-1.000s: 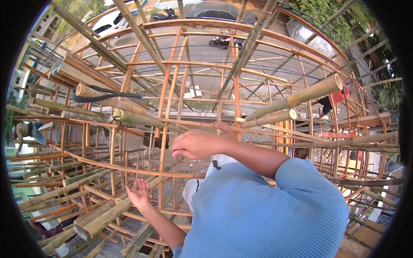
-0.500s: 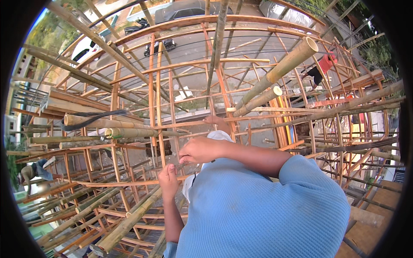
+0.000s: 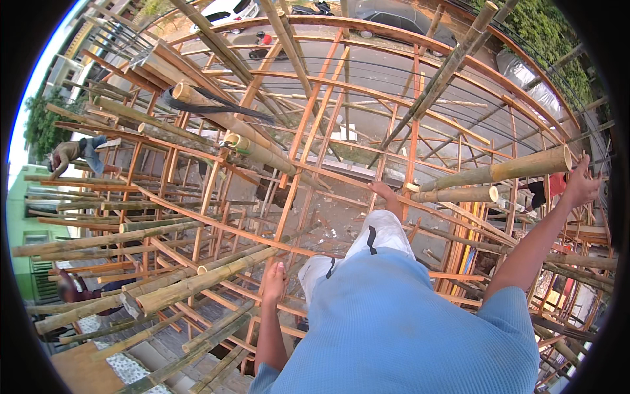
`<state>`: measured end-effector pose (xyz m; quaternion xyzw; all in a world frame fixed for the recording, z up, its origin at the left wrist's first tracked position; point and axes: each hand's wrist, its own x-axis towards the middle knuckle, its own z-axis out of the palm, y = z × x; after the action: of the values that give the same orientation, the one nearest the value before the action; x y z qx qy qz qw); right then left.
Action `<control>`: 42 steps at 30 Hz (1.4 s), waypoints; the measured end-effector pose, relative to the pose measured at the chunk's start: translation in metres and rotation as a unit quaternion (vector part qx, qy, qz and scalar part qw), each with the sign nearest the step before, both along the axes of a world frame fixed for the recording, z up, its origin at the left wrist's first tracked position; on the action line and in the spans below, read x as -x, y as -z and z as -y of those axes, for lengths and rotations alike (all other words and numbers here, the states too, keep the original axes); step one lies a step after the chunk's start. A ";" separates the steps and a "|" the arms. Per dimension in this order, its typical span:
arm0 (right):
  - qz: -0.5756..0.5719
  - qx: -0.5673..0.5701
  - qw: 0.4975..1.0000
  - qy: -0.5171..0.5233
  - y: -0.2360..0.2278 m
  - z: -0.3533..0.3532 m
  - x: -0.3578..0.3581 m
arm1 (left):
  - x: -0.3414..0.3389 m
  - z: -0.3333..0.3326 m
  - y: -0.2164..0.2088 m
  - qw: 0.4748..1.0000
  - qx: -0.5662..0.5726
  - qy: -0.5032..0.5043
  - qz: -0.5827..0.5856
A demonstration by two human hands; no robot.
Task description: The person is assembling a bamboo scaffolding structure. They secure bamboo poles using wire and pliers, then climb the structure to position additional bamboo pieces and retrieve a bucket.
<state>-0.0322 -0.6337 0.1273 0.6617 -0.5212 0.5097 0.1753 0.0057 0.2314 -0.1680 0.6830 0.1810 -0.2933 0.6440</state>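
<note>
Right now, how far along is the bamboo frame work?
Done: an orange pole lattice stands lashed across the site, with thick bamboo poles laid over it. In hand: the left hand rests on an orange rail, the right hand reaches up by a bamboo pole end. Left: several thick poles look loose, ends free.

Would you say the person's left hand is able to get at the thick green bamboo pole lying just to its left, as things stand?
Probably yes. The left hand rests on an orange timber rail, and the cut end of the thick green bamboo pole lies close beside it with nothing visible between them. The right hand is far off, up at another bamboo pole.
</note>
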 end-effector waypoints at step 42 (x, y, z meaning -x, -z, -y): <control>-0.090 0.049 0.987 -0.122 0.085 0.117 -0.033 | 0.061 -0.123 0.204 0.894 -0.406 0.169 0.084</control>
<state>0.0010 -0.7504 0.0427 0.7541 -0.3929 0.4905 0.1906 -0.0550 0.3540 -0.3718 0.9276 0.1115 -0.2398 0.2640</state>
